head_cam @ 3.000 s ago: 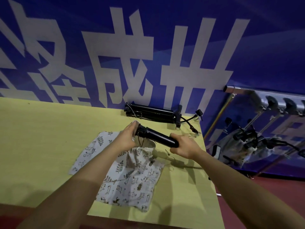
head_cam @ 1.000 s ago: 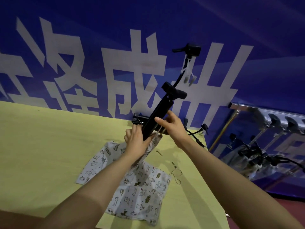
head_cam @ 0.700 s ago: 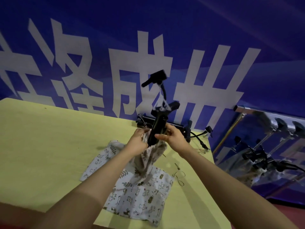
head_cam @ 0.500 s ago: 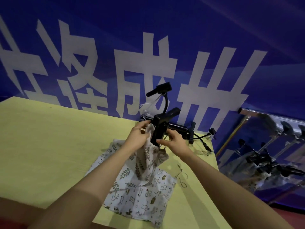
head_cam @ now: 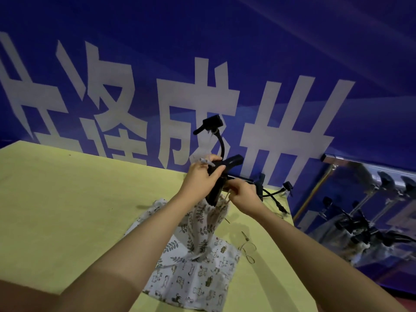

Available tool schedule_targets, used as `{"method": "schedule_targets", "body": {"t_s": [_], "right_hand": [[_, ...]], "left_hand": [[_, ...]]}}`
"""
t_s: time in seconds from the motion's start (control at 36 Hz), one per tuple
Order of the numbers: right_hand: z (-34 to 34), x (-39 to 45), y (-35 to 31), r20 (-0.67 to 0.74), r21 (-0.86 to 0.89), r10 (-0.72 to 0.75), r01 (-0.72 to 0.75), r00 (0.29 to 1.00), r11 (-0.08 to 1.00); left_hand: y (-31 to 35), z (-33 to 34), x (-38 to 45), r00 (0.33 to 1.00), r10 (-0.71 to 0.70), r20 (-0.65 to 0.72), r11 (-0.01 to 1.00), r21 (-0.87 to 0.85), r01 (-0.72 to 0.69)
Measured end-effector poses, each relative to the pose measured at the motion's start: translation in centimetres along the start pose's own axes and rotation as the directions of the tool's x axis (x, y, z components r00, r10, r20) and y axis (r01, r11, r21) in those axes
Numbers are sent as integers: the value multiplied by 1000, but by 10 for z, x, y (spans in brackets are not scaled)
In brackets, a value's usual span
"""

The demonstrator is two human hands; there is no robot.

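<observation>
A black pump-like tool with a T-handle and a curved hose ending in a black head stands upright, its lower part inside a leaf-printed drawstring pouch. My left hand grips the tool's upper body just below the handle. My right hand pinches the pouch's drawstring at the gathered mouth beside the tool. The pouch rises from a second, animal-printed cloth bag lying flat on the yellow-green table.
Another folded black tool with a cable lies at the table's back edge against the blue banner wall. Loose string loops lie right of the bags. Past the table's right edge stands a rack of black gear.
The tool went from lying across my hands to standing upright, then sank deeper into the pouch. My left hand moved from the pouch rim up to the tool; my right hand dropped to the drawstring.
</observation>
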State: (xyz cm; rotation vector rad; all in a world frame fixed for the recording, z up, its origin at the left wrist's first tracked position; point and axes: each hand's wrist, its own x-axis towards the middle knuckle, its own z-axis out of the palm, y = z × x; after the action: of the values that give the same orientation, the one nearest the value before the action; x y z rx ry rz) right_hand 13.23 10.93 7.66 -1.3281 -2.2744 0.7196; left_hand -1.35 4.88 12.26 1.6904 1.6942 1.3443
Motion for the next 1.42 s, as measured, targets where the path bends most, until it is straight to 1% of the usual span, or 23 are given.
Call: {"method": "schedule_targets", "body": {"t_s": [0.08, 0.14, 0.22, 0.28, 0.33, 0.39, 0.44, 0.5, 0.56, 0.61, 0.67, 0.72, 0.81, 0.92, 0.97, 1.03, 1.08, 1.17, 1.22, 1.25, 1.33, 1.36, 1.42], "right_hand": [[-8, -5, -4, -193, -207, -80, 40, 978, 978], [-11, -6, -4, -286, -265, -128, 50, 950, 963], [-18, -4, -8, -431, -214, -109, 16, 896, 977], [-26, 0, -14, -472, -75, -44, 9, 881, 997], [-35, 4, -21, -475, 151, 56, 19, 878, 988], [-42, 6, -29, -463, 381, 156, 37, 872, 924], [-48, 9, -37, -451, 524, 214, 63, 867, 849], [-54, 14, -45, -452, 594, 224, 104, 863, 798], [-63, 20, -53, -480, 589, 186, 158, 857, 793], [-76, 25, -63, -518, 534, 86, 243, 851, 810], [-87, 29, -73, -531, 388, -76, 321, 844, 864], [-93, 34, -82, -531, 276, -176, 365, 829, 889], [-93, 39, -92, -556, 352, -136, 380, 820, 855], [-94, 41, -103, -517, 489, -67, 359, 853, 795], [-94, 41, -108, -494, 468, -112, 372, 862, 802], [-96, 42, -113, -484, 454, -150, 394, 862, 799], [-97, 43, -118, -468, 458, -168, 401, 867, 793], [-94, 44, -123, -452, 424, -196, 403, 870, 811], [-91, 44, -122, -446, 386, -219, 407, 868, 828], [-90, 44, -121, -448, 373, -222, 407, 866, 834], [-89, 46, -117, -466, 366, -215, 408, 858, 836], [-90, 47, -117, -467, 367, -218, 412, 857, 834], [-93, 47, -119, -465, 370, -231, 425, 854, 826]], "left_hand": [[6, 0, 4, 999, 14, -29, 1000, -10, -15], [11, 0, 4, 999, 23, -39, 1000, 5, -23], [14, 0, 7, 999, 35, -32, 997, 69, -32], [13, -1, 10, 998, 48, -40, 992, 121, -43], [11, -3, 12, 997, 54, -56, 984, 175, -43], [10, -5, 13, 996, 62, -60, 974, 220, -47], [8, -6, 15, 996, 63, -59, 967, 250, -47], [6, -7, 18, 996, 73, -51, 947, 316, -53], [2, -8, 21, 996, 87, -32, 926, 372, -68], [0, -11, 22, 996, 82, -28, 917, 393, -65], [0, -13, 24, 997, 65, -42, 910, 411, -42], [1, -15, 28, 998, 36, -59, 897, 442, -6], [2, -17, 30, 998, 12, -60, 873, 487, 18], [2, -20, 31, 996, 5, -87, 863, 504, 40], [1, -21, 30, 991, -5, -133, 908, 416, 61], [1, -21, 26, 971, -13, -237, 961, 266, 78], [1, -20, 20, 941, 76, -330, 982, 189, -13], [2, -19, 13, 883, 273, -381, 949, 255, -183], [8, -17, 14, 878, 343, -333, 918, 319, -237], [14, -18, 15, 907, 322, -272, 919, 319, -230], [23, -13, 25, 994, 89, -69, 975, 212, -73], [23, -11, 29, 998, 46, -33, 975, 221, -38], [25, -4, 34, 999, 23, -40, 974, 226, -14]]}}
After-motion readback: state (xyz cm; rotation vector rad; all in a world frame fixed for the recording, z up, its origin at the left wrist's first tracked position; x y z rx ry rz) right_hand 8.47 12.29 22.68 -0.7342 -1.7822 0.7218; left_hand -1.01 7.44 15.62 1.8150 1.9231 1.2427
